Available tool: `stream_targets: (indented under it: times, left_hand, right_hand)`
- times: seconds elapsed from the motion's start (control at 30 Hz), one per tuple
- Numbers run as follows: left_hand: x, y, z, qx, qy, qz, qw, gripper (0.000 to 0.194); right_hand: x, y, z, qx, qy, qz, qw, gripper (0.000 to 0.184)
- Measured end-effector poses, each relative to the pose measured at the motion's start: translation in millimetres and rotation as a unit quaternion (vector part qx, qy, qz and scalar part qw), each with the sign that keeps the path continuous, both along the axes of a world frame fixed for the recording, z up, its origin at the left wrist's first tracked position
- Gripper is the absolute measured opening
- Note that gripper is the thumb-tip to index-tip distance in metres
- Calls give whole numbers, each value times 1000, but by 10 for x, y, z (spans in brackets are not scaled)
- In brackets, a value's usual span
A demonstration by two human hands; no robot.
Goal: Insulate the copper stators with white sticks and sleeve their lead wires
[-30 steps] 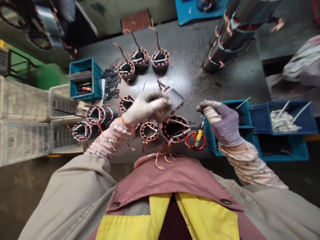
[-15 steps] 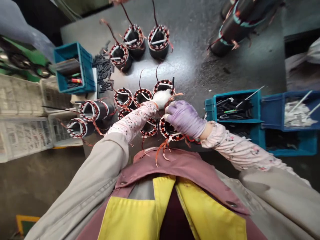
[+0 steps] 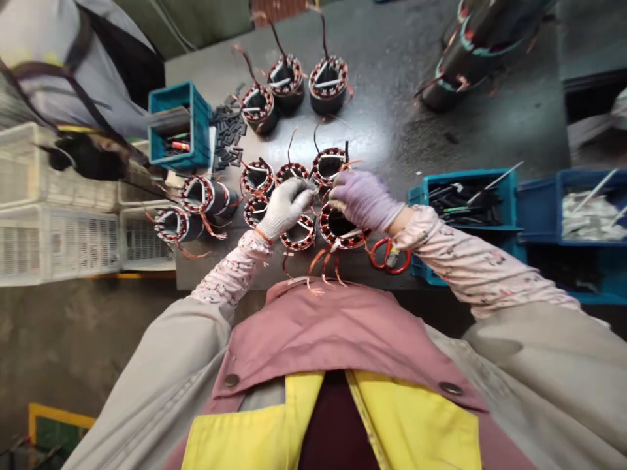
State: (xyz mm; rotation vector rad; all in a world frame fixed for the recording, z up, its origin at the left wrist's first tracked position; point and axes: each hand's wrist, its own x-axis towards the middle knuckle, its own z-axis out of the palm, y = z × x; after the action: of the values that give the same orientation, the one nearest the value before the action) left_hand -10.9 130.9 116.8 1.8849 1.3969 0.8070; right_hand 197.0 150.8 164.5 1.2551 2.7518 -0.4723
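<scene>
My left hand [image 3: 288,207], in a white glove, has its thumb and fingertips pinched together over the front row of wound motor stators; what is between them is too small to make out. Beside it, my right hand [image 3: 365,199], in a purple glove, is closed at the fingers on thin copper wire [image 3: 351,163], partly hidden. Below that hand stands a stator [image 3: 337,243] with orange-copper leads hanging toward me. Behind the hands stands another stator [image 3: 321,160] with a white strip across its opening. A smaller stator [image 3: 298,245] sits under my left hand.
Red-handled scissors [image 3: 376,262] lie right of the stators. Blue bins [image 3: 467,223] with dark tubes stand at right. A blue box [image 3: 200,127] and loose black pieces [image 3: 228,134] are at left. Another person [image 3: 115,85] is at far left. More stators [image 3: 328,101] stand behind.
My left hand has drawn back left and toward me, away from the rear stator. My right hand has risen slightly. The view has shifted, and the scissors now show fully.
</scene>
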Motion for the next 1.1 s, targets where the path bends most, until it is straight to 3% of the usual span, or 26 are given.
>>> stream_targets:
  times: [0.17, 0.23, 0.3, 0.37, 0.47, 0.57, 0.7, 0.8, 0.93, 1.03, 1.1]
  left_hand:
    - [37, -153, 216, 45, 90, -12, 995, 21]
    - [167, -145, 358, 46, 191, -59, 979, 41]
    - [388, -92, 521, 34, 320, -142, 936, 49]
    - [650, -17, 680, 13, 434, -225, 872, 35]
    - [956, 92, 843, -49, 522, -262, 810, 37]
    - [1018, 206, 858, -116, 523, -220, 815, 25]
    - [831, 325, 704, -186, 386, -164, 889, 19]
    - [674, 292, 627, -201, 342, -127, 909, 21]
    - [544, 148, 718, -104, 446, -150, 876, 33]
    - [545, 89, 829, -82, 498, -207, 838, 58]
    - [607, 112, 863, -80, 523, -218, 820, 52]
  right_hand:
    - [377, -35, 108, 7, 167, -99, 981, 25]
    - [554, -132, 141, 41, 204, -114, 971, 30]
    - [658, -257, 101, 46, 189, -71, 978, 32]
    - [693, -386, 5, 40, 142, -1, 989, 35]
    - [672, -540, -138, 63, 93, 51, 992, 47]
    - [629, -617, -198, 72, 80, 37, 994, 53]
    - [587, -650, -233, 54, 69, -10, 996, 55]
    - [582, -654, -271, 52, 86, -19, 995, 52]
    - [584, -637, -271, 46, 92, -8, 995, 52]
    - [570, -634, -223, 41, 76, -6, 996, 52]
    - [552, -642, -191, 49, 61, -12, 997, 52]
